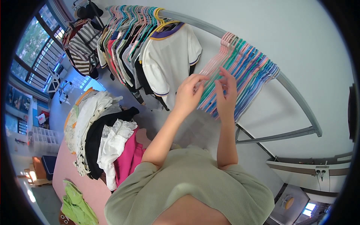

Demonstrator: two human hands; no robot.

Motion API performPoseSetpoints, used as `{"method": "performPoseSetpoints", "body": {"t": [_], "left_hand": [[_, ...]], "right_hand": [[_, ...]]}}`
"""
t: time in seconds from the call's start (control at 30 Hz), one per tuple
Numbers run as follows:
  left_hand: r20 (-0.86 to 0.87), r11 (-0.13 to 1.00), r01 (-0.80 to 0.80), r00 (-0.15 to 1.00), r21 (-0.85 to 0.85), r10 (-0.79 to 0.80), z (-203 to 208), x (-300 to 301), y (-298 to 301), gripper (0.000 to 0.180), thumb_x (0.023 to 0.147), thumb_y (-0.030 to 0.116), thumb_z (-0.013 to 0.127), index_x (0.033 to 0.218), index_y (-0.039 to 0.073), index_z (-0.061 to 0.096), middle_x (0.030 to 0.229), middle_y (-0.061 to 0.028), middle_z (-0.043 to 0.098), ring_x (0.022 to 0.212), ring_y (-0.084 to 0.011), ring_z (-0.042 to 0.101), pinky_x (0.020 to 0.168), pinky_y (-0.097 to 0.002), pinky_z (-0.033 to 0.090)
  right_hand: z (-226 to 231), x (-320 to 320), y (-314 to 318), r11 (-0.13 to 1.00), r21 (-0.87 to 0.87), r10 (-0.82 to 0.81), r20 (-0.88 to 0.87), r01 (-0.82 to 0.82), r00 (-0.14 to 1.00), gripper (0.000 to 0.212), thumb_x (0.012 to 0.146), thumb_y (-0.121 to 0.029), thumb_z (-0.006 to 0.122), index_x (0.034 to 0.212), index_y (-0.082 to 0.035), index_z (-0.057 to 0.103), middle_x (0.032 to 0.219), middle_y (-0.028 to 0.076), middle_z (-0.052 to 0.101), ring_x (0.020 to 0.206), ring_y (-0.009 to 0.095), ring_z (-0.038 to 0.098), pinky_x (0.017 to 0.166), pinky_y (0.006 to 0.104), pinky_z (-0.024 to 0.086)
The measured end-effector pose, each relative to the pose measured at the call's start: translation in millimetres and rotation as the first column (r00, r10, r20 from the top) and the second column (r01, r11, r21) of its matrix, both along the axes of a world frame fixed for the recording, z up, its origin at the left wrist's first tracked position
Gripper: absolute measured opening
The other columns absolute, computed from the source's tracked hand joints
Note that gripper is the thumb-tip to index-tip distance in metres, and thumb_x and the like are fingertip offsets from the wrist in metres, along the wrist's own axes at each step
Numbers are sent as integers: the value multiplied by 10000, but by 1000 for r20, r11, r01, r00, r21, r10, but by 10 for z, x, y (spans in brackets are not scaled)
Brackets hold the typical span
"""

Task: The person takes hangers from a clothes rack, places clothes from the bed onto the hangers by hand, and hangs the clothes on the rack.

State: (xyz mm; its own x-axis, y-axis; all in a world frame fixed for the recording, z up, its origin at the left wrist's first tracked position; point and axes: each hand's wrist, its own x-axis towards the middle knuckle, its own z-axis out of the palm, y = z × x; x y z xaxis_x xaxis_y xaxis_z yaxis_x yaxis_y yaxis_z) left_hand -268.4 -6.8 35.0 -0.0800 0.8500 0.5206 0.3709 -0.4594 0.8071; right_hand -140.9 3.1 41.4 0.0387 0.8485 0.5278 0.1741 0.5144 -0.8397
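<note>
Both of my hands are raised in front of a bunch of empty plastic hangers (240,71) in pink, green, blue and purple, which hang from a grey metal rail (202,25). My left hand (189,93) is close to the pink hangers at the bunch's left edge, its fingers half bent and the thumb apart from the index finger. My right hand (227,95) is in front of the green and blue hangers, fingers loosely curved with a gap to the thumb. No held thing shows in either hand. Left of them, a white T-shirt (169,50) with purple trim hangs on a yellow hanger.
Many clothes (123,56) hang along the rail's left part. A heap of clothes (99,138), white, black and magenta, lies on a pink surface (80,178) at my left, with a green garment (78,204) nearer. A white cabinet (303,170) stands at the right.
</note>
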Motion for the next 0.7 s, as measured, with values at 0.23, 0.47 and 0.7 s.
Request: {"method": "performPoseSetpoints", "body": {"t": [0.23, 0.47, 0.7], "left_hand": [[-120, 999, 31, 992, 15, -29, -23, 798, -40, 172, 675, 90, 640, 846, 79, 617, 826, -49, 603, 775, -230, 564, 656, -329, 446], [-294, 991, -67, 951, 115, 98, -140, 1601, -75, 252, 581, 111, 717, 812, 96, 616, 781, -35, 575, 764, -225, 547, 674, -323, 437], [-396, 949, -255, 865, 183, 309, -271, 1906, -115, 248, 580, 103, 716, 812, 113, 628, 742, -17, 559, 727, -213, 536, 636, -325, 438]], "right_hand": [[-154, 891, 70, 994, -94, -76, -335, 47, 939, 243, 822, -21, 524, 1064, -35, 509, 848, 1, 465, 705, 43, 440, 608, 168, 366], [-330, 1556, 263, 977, -213, -109, -402, 23, 909, 414, 803, -9, 541, 1198, -36, 419, 855, 8, 457, 742, 71, 441, 684, 197, 384], [-397, 1878, 365, 883, -369, 52, -535, -289, 843, 499, 816, -93, 540, 1285, -47, 375, 1045, 48, 465, 912, 90, 465, 781, 237, 388]]}}
